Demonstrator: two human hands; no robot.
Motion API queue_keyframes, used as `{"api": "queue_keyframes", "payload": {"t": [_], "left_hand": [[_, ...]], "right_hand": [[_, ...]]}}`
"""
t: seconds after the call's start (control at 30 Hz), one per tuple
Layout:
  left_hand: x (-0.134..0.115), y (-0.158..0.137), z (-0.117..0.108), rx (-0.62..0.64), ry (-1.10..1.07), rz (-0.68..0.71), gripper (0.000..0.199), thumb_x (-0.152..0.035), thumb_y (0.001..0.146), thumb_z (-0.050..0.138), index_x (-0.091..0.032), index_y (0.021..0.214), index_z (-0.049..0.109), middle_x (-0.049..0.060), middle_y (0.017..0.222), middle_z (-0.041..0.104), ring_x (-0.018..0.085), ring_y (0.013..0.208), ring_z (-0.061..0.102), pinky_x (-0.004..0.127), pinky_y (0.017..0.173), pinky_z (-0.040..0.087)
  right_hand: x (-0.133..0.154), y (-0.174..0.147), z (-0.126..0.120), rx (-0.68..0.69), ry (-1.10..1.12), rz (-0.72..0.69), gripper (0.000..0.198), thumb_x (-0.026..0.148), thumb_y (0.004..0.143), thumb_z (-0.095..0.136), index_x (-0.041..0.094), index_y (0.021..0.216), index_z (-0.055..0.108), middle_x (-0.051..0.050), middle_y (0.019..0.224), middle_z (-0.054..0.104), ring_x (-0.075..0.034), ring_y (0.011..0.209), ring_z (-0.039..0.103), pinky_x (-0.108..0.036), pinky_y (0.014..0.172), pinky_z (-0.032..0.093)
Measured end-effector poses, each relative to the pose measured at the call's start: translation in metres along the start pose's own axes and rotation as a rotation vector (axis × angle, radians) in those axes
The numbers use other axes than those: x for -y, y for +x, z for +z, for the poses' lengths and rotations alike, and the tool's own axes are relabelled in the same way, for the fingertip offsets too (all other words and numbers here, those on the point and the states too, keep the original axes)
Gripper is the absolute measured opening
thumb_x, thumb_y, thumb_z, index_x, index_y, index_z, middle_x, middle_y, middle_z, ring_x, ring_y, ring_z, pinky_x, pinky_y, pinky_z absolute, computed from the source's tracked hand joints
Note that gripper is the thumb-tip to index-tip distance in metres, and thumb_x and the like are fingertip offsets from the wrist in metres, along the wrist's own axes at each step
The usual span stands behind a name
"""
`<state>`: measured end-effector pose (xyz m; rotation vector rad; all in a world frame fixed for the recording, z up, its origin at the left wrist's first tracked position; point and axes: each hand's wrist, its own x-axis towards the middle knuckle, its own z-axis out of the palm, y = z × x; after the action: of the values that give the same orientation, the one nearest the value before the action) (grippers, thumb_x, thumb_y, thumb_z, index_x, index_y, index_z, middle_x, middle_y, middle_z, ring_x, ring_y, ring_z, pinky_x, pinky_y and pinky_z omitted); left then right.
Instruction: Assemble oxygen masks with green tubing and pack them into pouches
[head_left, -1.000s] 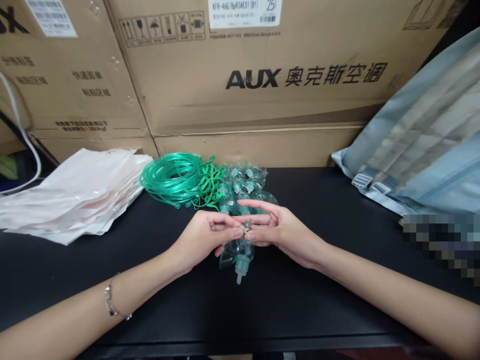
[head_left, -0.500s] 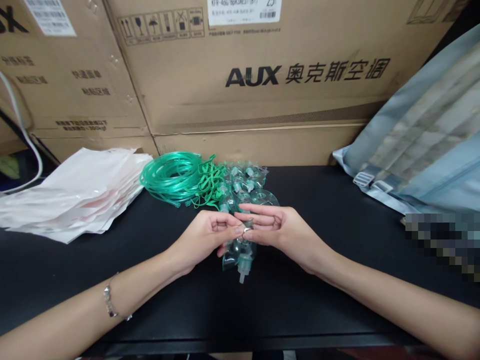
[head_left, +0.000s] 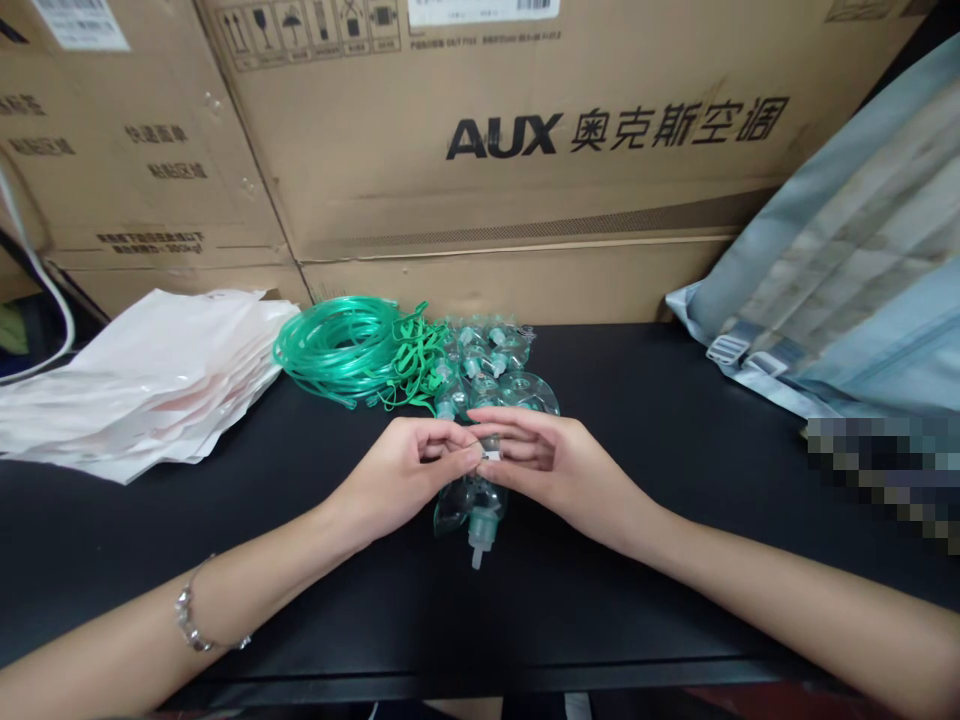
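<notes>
A clear green oxygen mask is between my hands above the black table, its pale connector pointing down toward me. My left hand is closed on the mask's upper part, thumb and fingertips pinched together. From the other side, my right hand grips the same part, thumb in front and fingers behind. A small white piece shows at the fingertips; I cannot make out what it is. Just beyond my hands lie several more clear masks, partly hidden by my fingers.
Green elastic straps lie beside coiled green tubing on the black table. White plastic bags are stacked at left. Large cardboard boxes stand behind, and a light blue backpack leans at right.
My hands and the mask have shifted slightly left in view, along with a small camera movement. The white piece at my fingertips shows a little more. Both hands keep their grip.
</notes>
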<state>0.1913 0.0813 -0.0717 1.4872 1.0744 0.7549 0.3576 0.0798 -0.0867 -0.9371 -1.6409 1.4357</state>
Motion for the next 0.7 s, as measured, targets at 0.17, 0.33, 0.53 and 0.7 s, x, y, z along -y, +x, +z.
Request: {"api": "queue_keyframes", "payload": {"t": [0.17,0.33,0.53,0.7], "left_hand": [[-0.002,-0.001,-0.004,-0.010,-0.023,0.073,0.012,-0.024,0.071,0.061,-0.013,0.068,0.060,-0.002,0.066,0.058,0.008,0.059,0.048,0.018,0.052,0.033],[0.002,-0.001,-0.003,0.077,0.023,0.099,0.013,-0.025,0.076,0.056,-0.013,0.072,0.060,-0.002,0.068,0.057,0.009,0.064,0.049,0.019,0.059,0.036],[0.004,-0.003,-0.001,0.099,0.009,0.024,0.016,-0.027,0.077,0.055,-0.013,0.074,0.062,-0.002,0.068,0.054,0.009,0.065,0.045,0.020,0.062,0.034],[0.000,-0.008,-0.001,0.094,-0.102,-0.052,0.017,-0.030,0.073,0.061,-0.014,0.076,0.066,-0.002,0.067,0.055,0.009,0.064,0.044,0.020,0.060,0.032]], "right_hand": [[0.008,0.001,-0.010,0.080,-0.182,-0.137,0.022,0.022,0.076,0.059,0.018,0.097,0.053,-0.003,0.097,0.057,-0.011,0.088,0.057,-0.024,0.074,0.050],[0.011,0.004,-0.020,0.297,-0.144,0.014,0.017,0.031,0.080,0.055,0.016,0.082,0.048,0.005,0.060,0.047,-0.004,0.050,0.044,-0.014,0.041,0.038],[0.008,0.005,-0.019,0.276,-0.047,0.060,0.028,0.037,0.071,0.063,0.016,0.071,0.045,0.007,0.058,0.040,-0.003,0.045,0.039,-0.017,0.039,0.046],[0.011,0.003,-0.014,0.188,-0.122,0.053,0.029,0.037,0.068,0.066,0.016,0.068,0.046,0.006,0.058,0.041,-0.004,0.047,0.040,-0.016,0.036,0.046]]}}
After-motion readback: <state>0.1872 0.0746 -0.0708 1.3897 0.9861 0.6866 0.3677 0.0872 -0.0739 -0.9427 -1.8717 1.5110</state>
